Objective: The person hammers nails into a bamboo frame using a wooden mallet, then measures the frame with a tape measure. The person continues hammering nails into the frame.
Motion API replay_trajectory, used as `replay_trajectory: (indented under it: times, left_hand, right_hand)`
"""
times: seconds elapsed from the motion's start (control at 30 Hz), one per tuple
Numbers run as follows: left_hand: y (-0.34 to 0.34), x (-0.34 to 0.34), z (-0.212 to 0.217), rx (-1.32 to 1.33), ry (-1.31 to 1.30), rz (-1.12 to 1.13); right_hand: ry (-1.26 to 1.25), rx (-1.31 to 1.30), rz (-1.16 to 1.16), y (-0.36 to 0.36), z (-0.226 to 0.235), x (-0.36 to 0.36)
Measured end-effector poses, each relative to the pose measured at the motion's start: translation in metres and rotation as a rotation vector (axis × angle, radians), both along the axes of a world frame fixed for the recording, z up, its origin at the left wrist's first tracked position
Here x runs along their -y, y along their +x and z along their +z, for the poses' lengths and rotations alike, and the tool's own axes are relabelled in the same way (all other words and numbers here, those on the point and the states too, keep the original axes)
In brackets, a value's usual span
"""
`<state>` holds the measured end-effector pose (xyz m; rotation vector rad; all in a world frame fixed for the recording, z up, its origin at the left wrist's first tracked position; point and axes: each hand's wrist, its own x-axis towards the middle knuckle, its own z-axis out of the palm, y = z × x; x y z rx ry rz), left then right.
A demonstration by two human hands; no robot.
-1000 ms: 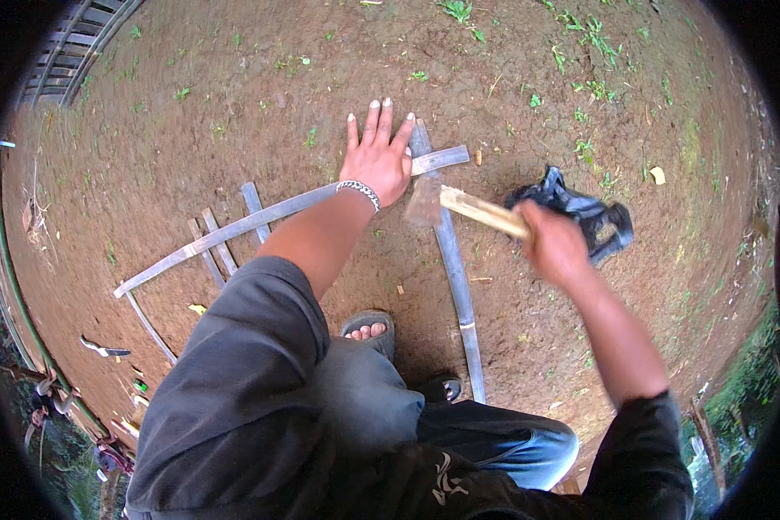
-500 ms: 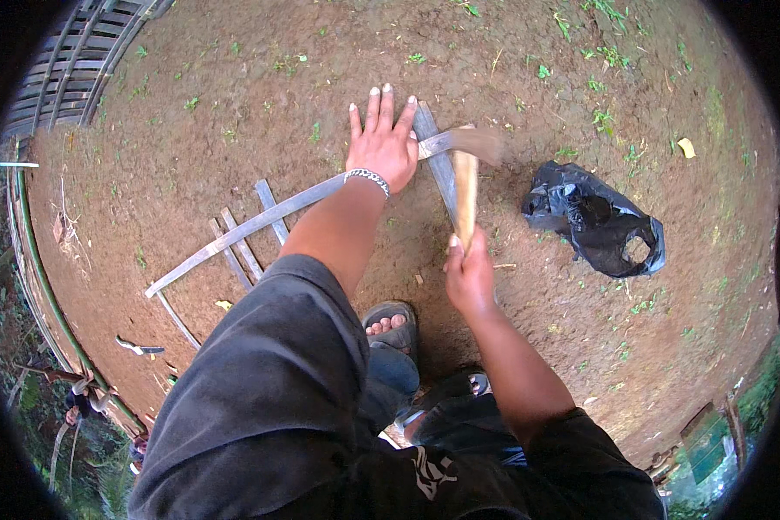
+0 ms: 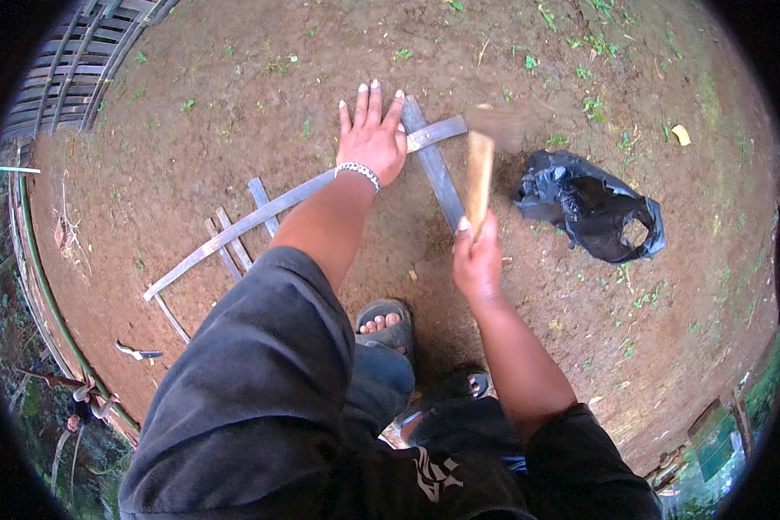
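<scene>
My left hand (image 3: 374, 143) lies flat, fingers spread, pressing on a long grey wooden slat (image 3: 299, 198) that runs diagonally over the ground. Near its right end this slat crosses a shorter wooden slat (image 3: 435, 172). Several other short slats, such as one grey piece (image 3: 258, 192), cross or meet it towards the left. My right hand (image 3: 478, 260) grips the wooden handle of a hammer (image 3: 479, 178). The hammer's head is smeared by motion, raised just to the right of the slat's end.
A crumpled black plastic bag (image 3: 542, 195) lies on the dirt at right. A small dark-and-light tool, perhaps a knife (image 3: 137, 352), rests at left. Slatted fencing (image 3: 65, 74) stands at far left. My sandalled foot (image 3: 381, 325) is below the slats.
The hammer has swung away from the crossing of the slats, up and to the right, baring the slat's end. My left hand stays on the long slat.
</scene>
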<state>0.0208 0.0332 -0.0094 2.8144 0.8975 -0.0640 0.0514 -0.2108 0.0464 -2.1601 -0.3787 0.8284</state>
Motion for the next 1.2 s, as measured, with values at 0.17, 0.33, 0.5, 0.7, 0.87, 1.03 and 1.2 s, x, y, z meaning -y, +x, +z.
replay_trajectory:
  times: [0.17, 0.33, 0.5, 0.7, 0.87, 1.03, 1.2]
  left_hand:
    - [-0.003, 0.001, -0.002, -0.004, 0.022, -0.001]
    - [0.000, 0.003, -0.003, 0.018, 0.017, -0.011]
    - [-0.003, 0.002, -0.005, 0.006, 0.022, -0.005]
    - [-0.003, 0.002, 0.000, -0.012, 0.016, -0.005]
    - [-0.001, -0.001, -0.001, 0.000, 0.028, -0.004]
    - [-0.002, 0.003, 0.000, -0.004, -0.002, -0.001]
    - [-0.004, 0.003, 0.000, 0.011, 0.015, -0.007]
  right_hand:
    - [0.085, -0.066, -0.022, -0.013, -0.001, 0.002]
    - [0.163, -0.020, -0.032, -0.035, -0.019, 0.009]
    - [-0.106, -0.073, 0.141, -0.029, -0.012, -0.023]
    - [0.114, 0.140, 0.012, -0.034, -0.018, 0.003]
    - [0.042, 0.067, 0.009, -0.013, 0.001, -0.009]
    - [-0.278, -0.046, 0.244, -0.006, -0.001, -0.020]
    - [-0.184, 0.062, 0.207, 0.001, 0.009, -0.026]
